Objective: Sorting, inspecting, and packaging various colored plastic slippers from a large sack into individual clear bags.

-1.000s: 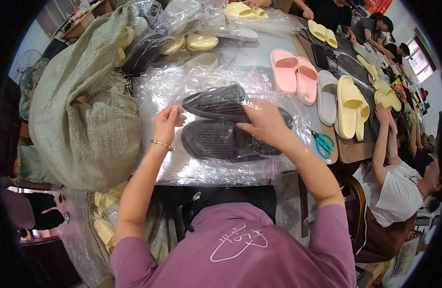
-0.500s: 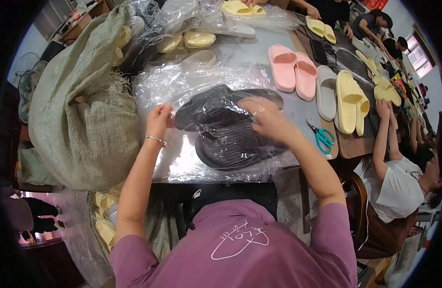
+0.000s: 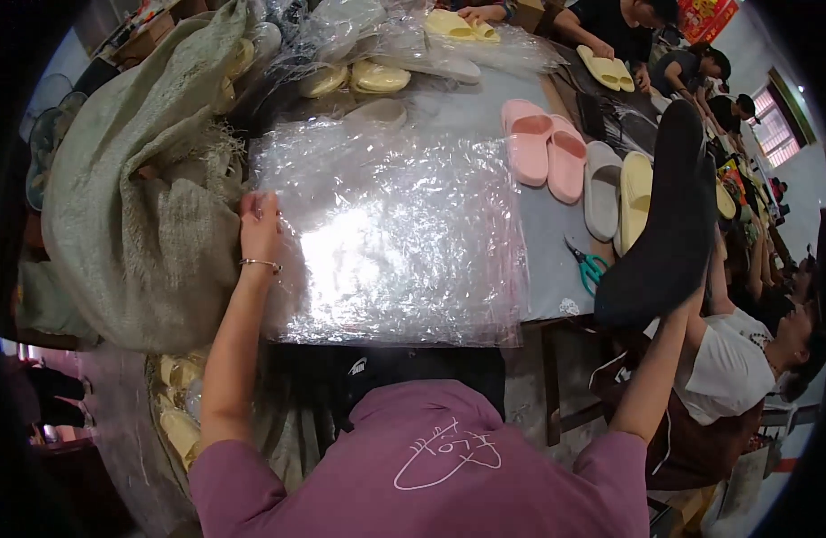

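Observation:
A stack of clear crinkled plastic bags (image 3: pixel 395 233) lies flat on the grey table (image 3: pixel 547 260) in front of me. My left hand (image 3: pixel 260 224), with a thin bracelet at the wrist, rests on the stack's left edge. My right hand (image 3: pixel 680 309) is raised off to the right of the table and grips a pair of black slippers (image 3: pixel 669 215), held upright with the soles toward me. The slippers hide most of its fingers.
A big green woven sack (image 3: pixel 135 206) lies at the left. Pink slippers (image 3: pixel 543 148), a grey slipper (image 3: pixel 601 188), a yellow slipper (image 3: pixel 635 184) and teal scissors (image 3: pixel 591 266) are at the right. More bagged slippers (image 3: pixel 368 76) lie behind. Other people (image 3: pixel 745 359) work at the right and far end.
The black slippers lay on the plastic under both hands. Now my right hand has lifted them off the table to the right, and my left hand has slid to the stack's left edge.

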Demonstrator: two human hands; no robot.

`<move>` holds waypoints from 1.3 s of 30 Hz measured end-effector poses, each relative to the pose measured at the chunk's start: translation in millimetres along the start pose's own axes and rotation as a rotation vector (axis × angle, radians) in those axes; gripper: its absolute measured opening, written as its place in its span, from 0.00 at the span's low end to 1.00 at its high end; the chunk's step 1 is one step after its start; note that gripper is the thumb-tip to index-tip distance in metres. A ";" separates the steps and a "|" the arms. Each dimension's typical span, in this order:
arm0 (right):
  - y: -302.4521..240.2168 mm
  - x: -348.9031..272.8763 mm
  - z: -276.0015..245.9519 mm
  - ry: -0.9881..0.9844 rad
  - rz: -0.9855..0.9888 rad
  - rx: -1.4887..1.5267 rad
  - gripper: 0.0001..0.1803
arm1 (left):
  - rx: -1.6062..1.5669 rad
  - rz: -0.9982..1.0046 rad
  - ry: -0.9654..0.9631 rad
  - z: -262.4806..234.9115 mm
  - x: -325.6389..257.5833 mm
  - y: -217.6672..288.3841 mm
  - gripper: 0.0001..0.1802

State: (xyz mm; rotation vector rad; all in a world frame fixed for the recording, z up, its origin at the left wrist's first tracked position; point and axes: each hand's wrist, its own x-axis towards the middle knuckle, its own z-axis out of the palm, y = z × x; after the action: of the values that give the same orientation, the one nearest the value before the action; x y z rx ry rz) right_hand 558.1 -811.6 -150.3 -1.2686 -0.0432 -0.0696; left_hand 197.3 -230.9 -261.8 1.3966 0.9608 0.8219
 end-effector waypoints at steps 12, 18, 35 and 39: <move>59.4 -175.5 237.1 -0.598 -1.028 -0.876 0.27 | 1.332 0.844 -0.485 16.3 -103.0 21.1 0.38; 144.0 -221.0 293.2 -0.812 -0.939 -0.985 0.15 | 1.516 0.576 -0.794 29.6 -105.2 36.1 0.39; 196.0 -166.6 260.3 -0.508 -0.491 -1.019 0.34 | 0.457 0.477 0.002 52.1 54.6 35.7 0.13; 191.8 -164.9 257.4 -0.521 -0.544 -0.974 0.33 | 0.311 0.580 0.019 61.2 74.9 48.4 0.11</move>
State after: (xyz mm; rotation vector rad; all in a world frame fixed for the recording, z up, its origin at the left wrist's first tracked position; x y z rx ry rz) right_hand 409.8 -504.4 -268.1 -2.1879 -0.8951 -0.2464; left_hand 287.4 -186.6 -221.9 1.9875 0.7187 1.1446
